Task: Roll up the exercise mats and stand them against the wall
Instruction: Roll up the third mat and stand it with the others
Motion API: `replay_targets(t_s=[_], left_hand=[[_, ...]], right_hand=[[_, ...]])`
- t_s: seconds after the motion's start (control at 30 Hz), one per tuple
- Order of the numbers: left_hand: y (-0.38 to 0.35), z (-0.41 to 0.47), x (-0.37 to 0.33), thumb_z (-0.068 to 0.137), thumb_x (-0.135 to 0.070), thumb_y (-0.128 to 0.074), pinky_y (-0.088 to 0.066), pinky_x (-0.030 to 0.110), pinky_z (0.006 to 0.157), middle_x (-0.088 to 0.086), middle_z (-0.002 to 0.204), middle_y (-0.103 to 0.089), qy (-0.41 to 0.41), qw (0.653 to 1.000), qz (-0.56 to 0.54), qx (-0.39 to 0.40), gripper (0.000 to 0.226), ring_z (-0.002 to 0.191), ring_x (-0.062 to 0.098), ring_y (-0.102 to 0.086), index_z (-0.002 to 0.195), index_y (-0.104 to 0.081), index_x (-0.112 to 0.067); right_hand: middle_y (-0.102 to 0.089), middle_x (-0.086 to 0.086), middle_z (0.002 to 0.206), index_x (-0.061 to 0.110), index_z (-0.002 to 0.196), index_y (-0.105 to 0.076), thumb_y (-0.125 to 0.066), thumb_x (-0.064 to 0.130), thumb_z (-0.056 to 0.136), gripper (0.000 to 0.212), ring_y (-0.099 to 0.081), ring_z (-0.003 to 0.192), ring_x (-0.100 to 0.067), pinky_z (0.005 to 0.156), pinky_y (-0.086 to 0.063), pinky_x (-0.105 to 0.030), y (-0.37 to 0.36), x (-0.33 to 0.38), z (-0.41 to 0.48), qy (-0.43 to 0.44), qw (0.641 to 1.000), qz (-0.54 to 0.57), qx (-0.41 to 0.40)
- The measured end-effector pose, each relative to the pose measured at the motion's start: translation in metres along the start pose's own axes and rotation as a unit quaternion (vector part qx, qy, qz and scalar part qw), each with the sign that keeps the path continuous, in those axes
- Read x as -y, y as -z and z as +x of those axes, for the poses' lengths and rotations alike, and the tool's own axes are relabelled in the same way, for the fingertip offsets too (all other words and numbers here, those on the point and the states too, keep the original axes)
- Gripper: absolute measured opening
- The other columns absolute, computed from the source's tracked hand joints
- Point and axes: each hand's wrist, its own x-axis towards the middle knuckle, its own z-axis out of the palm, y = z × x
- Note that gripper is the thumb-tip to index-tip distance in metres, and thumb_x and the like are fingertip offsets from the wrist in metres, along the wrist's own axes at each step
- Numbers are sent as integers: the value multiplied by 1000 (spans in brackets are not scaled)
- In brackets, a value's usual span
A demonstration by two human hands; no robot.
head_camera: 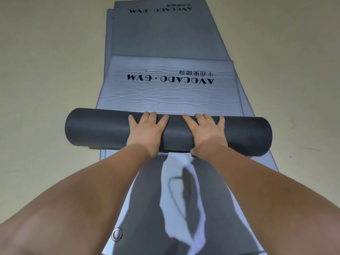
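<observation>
Two hands are on the rolled-up part of the exercise mat [99, 129], a dark grey cylinder lying crosswise in front of me. My left hand [147, 129] and my right hand [206, 131] sit side by side near its middle, palms pressed flat on top, fingers spread and reaching over its far curve. My right thumb lies low against the near side of the roll; my left thumb I cannot make out.

The unrolled part of the same mat [171, 96] stretches away from the roll, light grey and wrinkled, printed "AVOCADO · GYM" with a line of Chinese characters, all upside down to me. It lies on top of a darker grey mat [165, 37] that runs on farther and carries the same print at its far end. The edge of at least one more mat shows along the left side of that stack.

Beneath my forearms another grey mat surface [147, 199] is crossed by shadows, with a metal eyelet [117, 234] at its near left corner. The pale beige floor [46, 70] lies on both sides
</observation>
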Motion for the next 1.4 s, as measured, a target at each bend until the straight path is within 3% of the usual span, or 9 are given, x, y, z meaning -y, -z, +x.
replay_targets(t_s=[0.2, 0.33, 0.43, 0.6, 0.73, 0.93, 1.1, 1.23, 1.4], left_hand=[[-4, -65, -18, 71, -42, -80, -30, 65, 104, 3, 128, -43, -20, 999, -15, 33, 94, 119, 28, -41, 144, -22, -33], [2, -116, -39, 71, -24, -75, -31, 61, 102, 5, 131, -40, -19, 992, -15, 126, 97, 121, 30, -39, 148, -17, -33], [-1, -137, -49, 69, -20, -76, -32, 59, 101, 5, 132, -41, -20, 988, -10, 153, 102, 122, 30, -38, 150, -15, -34], [10, -99, -29, 57, -43, -92, -35, 56, 100, -3, 136, -48, -28, 974, -64, 216, 116, 131, 26, -43, 150, -23, -41], [-2, -116, -28, 61, -69, -79, -7, 74, 113, 0, 169, 1, -40, 987, -64, 143, 135, 156, 31, 3, 157, 11, -40], [-38, -136, -26, 47, -93, -64, 9, 76, 112, 4, 161, 38, -24, 997, -39, 54, 154, 148, 35, 35, 149, 37, -36], [-21, -87, -18, 40, -90, -72, 5, 74, 113, 1, 165, 28, -3, 996, -39, 85, 160, 152, 34, 23, 150, 32, -40], [-1, -46, -5, 37, -90, -73, 1, 75, 114, -2, 169, 11, -1, 991, -47, 121, 157, 154, 36, 11, 155, 19, -43], [-14, -53, -25, 51, -88, -70, -1, 77, 113, 6, 169, 13, -28, 999, 15, -7, 149, 154, 40, 11, 158, 15, -29]], right_hand=[[-30, 0, 161, 41, 162, -4, -82, 48, 73, 118, -24, 151, -25, 120, -9, -68, -15, 7, -67, 18, 998, 29, 50], [-29, 2, 161, 42, 161, -3, -80, 52, 72, 118, -23, 152, -25, 120, -5, -68, -27, 10, -118, 28, 994, 40, 95], [-13, -3, 171, 41, 162, 3, -80, 58, 74, 122, -8, 159, -28, 122, 4, -68, -32, 8, -150, 33, 994, 43, 92], [9, -13, 173, 40, 162, 15, -61, 88, 59, 137, 16, 158, -38, 119, 12, -70, -62, 18, -189, 0, 998, 68, 2], [23, -9, 171, 41, 157, 28, -58, 96, 56, 143, 29, 154, -35, 118, 18, -68, -60, 15, -165, -12, 997, 69, 20], [3, -3, 174, 44, 162, 9, -37, 108, 53, 135, 16, 159, -32, 121, 12, -68, -24, 1, -97, -20, 995, 89, 48], [4, -14, 173, 39, 164, -2, -42, 97, 67, 120, 11, 158, -40, 120, 8, -71, -44, 4, -116, -15, 994, 68, -81], [2, -13, 173, 38, 163, -2, -64, 92, 52, 138, 7, 158, -42, 119, 2, -75, -63, 1, -114, -16, 997, 34, -60], [2, -9, 173, 42, 160, 14, -69, 94, 50, 148, 8, 159, -37, 119, 9, -71, -28, -16, -54, -15, 1000, 7, -21]])
